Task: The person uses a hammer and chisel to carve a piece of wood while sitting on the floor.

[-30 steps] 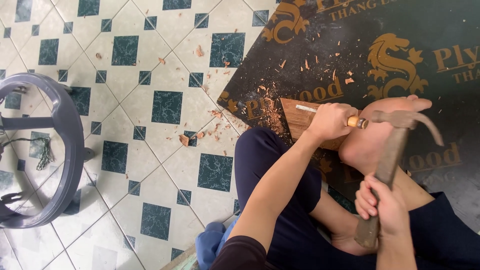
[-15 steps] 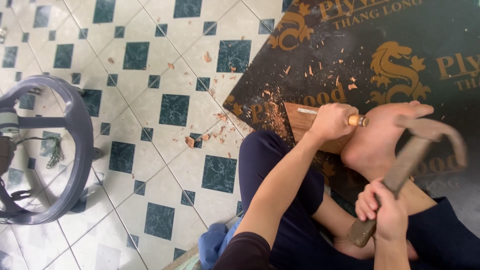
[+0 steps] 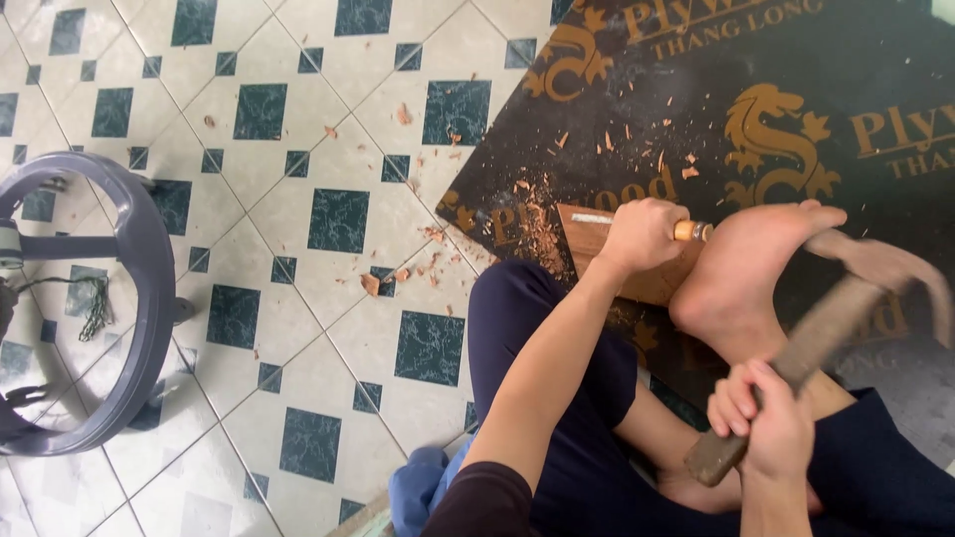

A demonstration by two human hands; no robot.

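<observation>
The left hand (image 3: 642, 234) is closed around a chisel (image 3: 637, 225), whose blade lies on a wooden block (image 3: 597, 249) on the dark board (image 3: 696, 119) — a bare foot (image 3: 746, 273) beside it. The right hand (image 3: 771, 423) grips a hammer (image 3: 826, 328) fully closed — its head blurred above the foot.

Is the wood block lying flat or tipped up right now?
Flat. The wood block lies face-down on the dark board, pinned by the bare foot; the left hand holds a chisel along it.

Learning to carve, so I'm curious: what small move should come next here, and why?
Probably swing the hammer in the right hand onto the chisel: the left hand holds it against the wooden block, and the hammer is raised.
</observation>
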